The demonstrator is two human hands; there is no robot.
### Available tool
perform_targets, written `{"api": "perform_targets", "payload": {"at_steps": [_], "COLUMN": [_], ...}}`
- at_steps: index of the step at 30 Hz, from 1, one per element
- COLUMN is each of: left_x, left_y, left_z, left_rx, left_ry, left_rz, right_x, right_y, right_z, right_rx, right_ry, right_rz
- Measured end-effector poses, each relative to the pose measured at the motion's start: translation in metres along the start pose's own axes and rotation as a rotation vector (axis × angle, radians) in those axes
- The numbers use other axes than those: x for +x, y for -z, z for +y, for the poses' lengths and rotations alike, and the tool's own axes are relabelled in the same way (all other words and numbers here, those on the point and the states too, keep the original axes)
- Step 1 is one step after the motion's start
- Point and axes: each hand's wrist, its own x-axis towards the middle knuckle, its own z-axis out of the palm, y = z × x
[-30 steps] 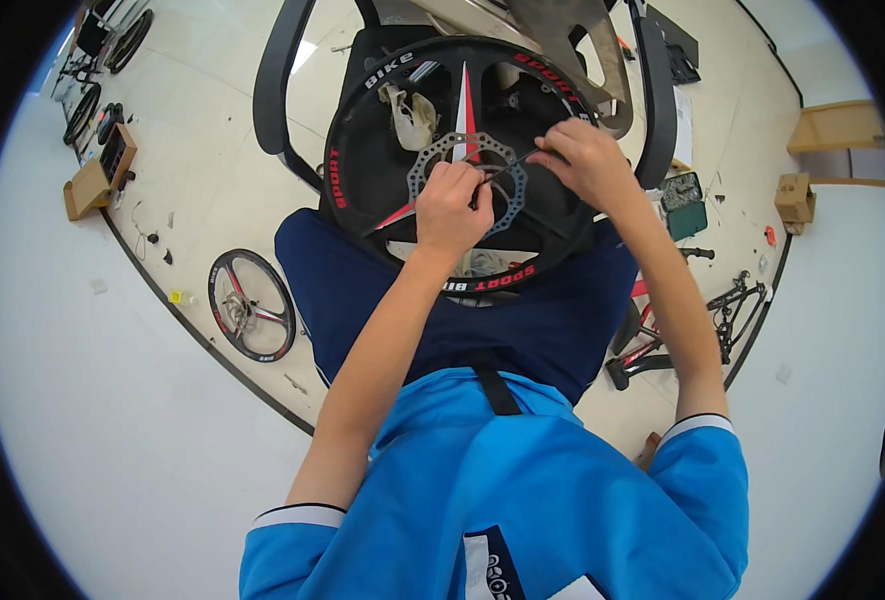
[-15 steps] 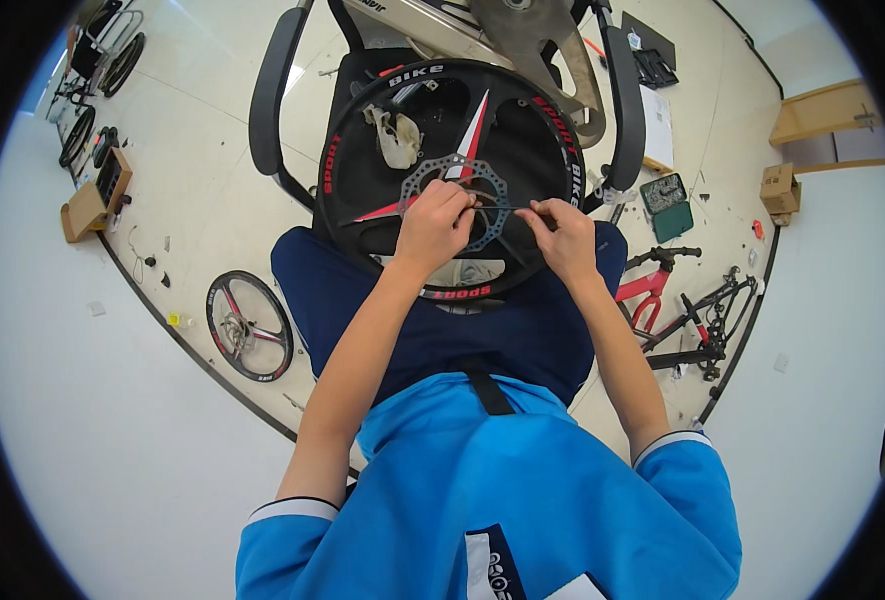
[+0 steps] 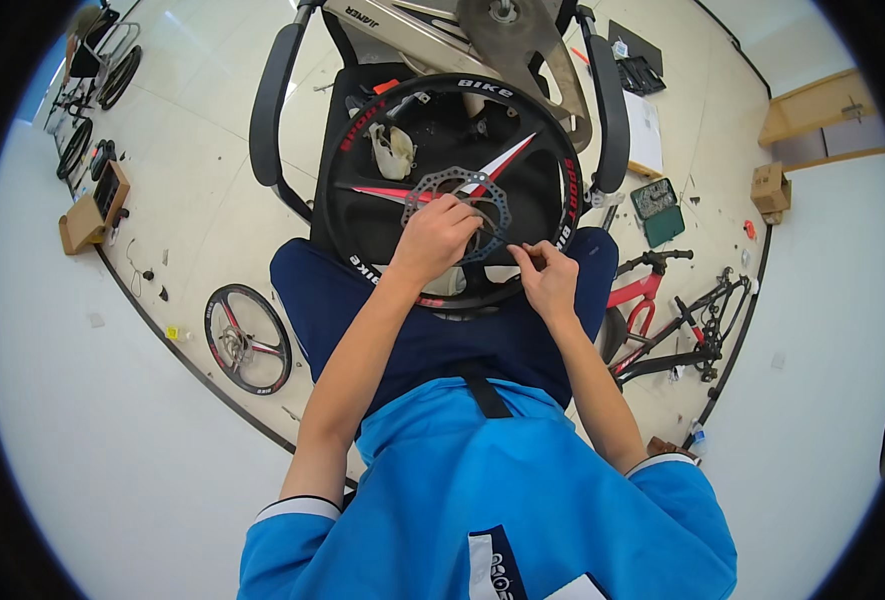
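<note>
A black bicycle wheel [image 3: 330, 200] with red-and-white spokes lies across my lap and the chair seat. At its hub is a round, perforated metal brake disc [image 3: 502, 210]. My left hand [image 3: 434, 242] is over the disc, its fingers pinched near the hub. A thin dark rod [image 3: 494, 237], like a hex key, slants from there to my right hand [image 3: 547, 282]. Thumb and fingers of my right hand pinch the rod's outer end by the wheel's near right side. My left fingers cover the rod's other end.
Black armrests [image 3: 277, 105] flank the wheel, and a silver bike frame [image 3: 412, 40] rests beyond it. A crumpled whitish bag [image 3: 392, 152] shows between the spokes. Another wheel [image 3: 247, 338] lies left; a red-and-black frame [image 3: 652, 300] and a green case [image 3: 664, 226] lie right.
The wheel has turned clockwise. My right hand has come nearer to me and slightly left, and the rod now slants instead of lying level. My left hand stays near the hub.
</note>
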Motion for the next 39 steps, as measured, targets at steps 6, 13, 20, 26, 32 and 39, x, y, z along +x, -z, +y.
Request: {"api": "perform_targets", "payload": {"at_steps": [6,13,20,26,32,39], "left_x": [-0.005,-0.005,-0.029,-0.076,-0.092,-0.099], "left_y": [-0.004,0.001,0.029,0.034,0.030,0.042], "left_z": [0.007,0.015,0.047,0.079,0.083,0.070], "left_rx": [-0.030,-0.101,-0.091,-0.157,-0.176,-0.114], "left_ry": [0.059,0.218,0.335,0.539,0.576,0.607], "left_rz": [0.062,0.149,0.287,0.308,0.252,0.256], "right_x": [0.008,0.079,0.128,0.148,0.165,0.183], "right_y": [0.012,-0.014,-0.077,-0.087,-0.104,-0.098], "right_z": [-0.002,0.053,0.061,0.071,0.096,0.067], "right_rx": [0.015,0.520,-0.381,-0.022,-0.192,-0.241], "right_ry": [-0.008,-0.363,0.259,0.093,0.307,0.487], "right_rz": [-0.135,-0.325,-0.408,-0.542,-0.644,-0.677]}}
